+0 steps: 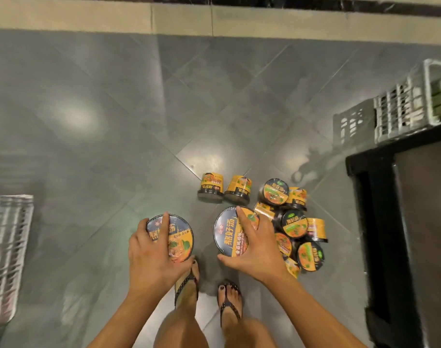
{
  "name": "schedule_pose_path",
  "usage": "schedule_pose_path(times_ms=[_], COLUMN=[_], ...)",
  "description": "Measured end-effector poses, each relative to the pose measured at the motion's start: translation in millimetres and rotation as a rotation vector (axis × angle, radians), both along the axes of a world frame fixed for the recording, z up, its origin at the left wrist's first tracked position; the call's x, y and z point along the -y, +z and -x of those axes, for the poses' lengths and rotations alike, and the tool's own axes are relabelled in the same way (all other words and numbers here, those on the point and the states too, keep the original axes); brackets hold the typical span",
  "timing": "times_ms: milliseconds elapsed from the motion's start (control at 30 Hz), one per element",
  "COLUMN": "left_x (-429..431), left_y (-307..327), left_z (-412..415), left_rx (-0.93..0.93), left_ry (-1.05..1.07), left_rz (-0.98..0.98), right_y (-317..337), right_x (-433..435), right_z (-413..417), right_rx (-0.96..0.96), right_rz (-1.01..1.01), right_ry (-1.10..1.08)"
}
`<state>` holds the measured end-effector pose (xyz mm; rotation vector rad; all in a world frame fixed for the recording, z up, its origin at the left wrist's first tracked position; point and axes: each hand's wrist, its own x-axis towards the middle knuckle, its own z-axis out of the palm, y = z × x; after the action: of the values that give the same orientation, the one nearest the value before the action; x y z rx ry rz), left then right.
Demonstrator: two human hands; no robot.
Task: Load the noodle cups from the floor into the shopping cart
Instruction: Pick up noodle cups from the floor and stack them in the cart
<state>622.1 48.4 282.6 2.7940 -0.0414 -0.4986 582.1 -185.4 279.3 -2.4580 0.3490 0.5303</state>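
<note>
My left hand (pixel 152 252) grips a noodle cup (pixel 181 241) from above, its dark and orange lid facing up. My right hand (pixel 257 244) grips a second noodle cup (pixel 227 233) the same way. Both cups are held above the grey tiled floor, in front of my sandalled feet. A pile of several more noodle cups (pixel 294 222) lies on the floor to the right of my right hand. Two more cups (pixel 224 188) lie on their sides just beyond. A white wire cart (pixel 8 247) shows at the left edge.
A white slotted crate (pixel 402 109) stands at the upper right. A black frame or shelf base (pixel 380 222) runs down the right side, close to the pile. A beige skirting strip (pixel 189 20) crosses the top. My feet (pixel 209 295) stand right below the cups.
</note>
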Motion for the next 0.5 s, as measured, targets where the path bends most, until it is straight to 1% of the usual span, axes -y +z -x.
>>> schedule_pose_path(times_ms=[133, 233, 367, 500], left_x=[-6, -11, -19, -33], left_y=[107, 172, 240, 284], left_z=[31, 62, 109, 160], left_rx=[0.023, 0.056, 0.098, 0.120], left_ry=[0.082, 0.132, 0.214, 0.312], left_rz=[-0.016, -0.019, -0.009, -0.038], right_y=[105, 170, 235, 279], right_x=[-13, -21, -33, -48], right_z=[9, 18, 35, 59], right_rx=[0.067, 0.074, 0.140, 0.183], right_rz=[-0.018, -0.017, -0.023, -0.063], right_ry=[0.077, 0.167, 0.308, 0.393])
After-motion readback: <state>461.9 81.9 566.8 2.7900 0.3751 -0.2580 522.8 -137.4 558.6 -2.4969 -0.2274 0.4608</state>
